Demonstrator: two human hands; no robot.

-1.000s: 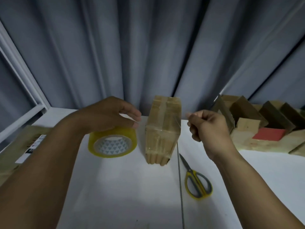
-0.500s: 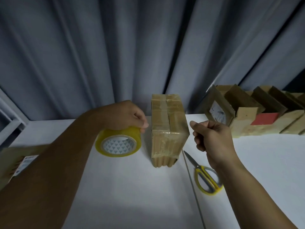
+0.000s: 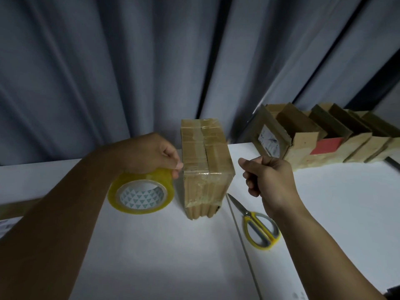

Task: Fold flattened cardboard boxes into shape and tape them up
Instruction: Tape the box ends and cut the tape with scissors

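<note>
A small cardboard box [image 3: 205, 152] stands on the white table [image 3: 173, 256], its top seam and front face covered in clear tape. My left hand [image 3: 149, 152] grips a yellow roll of clear tape [image 3: 141, 195] from above, right against the box's left side. A shiny strip of tape runs across the box's front top edge. My right hand [image 3: 270, 178] hovers at the box's right side, fingers curled, thumb and forefinger pinching what looks like the clear tape's end, which is hard to make out.
Yellow-handled scissors [image 3: 259, 226] lie shut on the table just under my right wrist. A row of folded cardboard boxes [image 3: 324, 137] lines the back right. Flattened cardboard with a label [image 3: 13, 208] lies at the far left. A grey curtain [image 3: 129, 61] hangs behind.
The view has swung left and slightly down. My left hand brought the roll closer against the box's left side. My right hand stayed pinched at the box's right.
</note>
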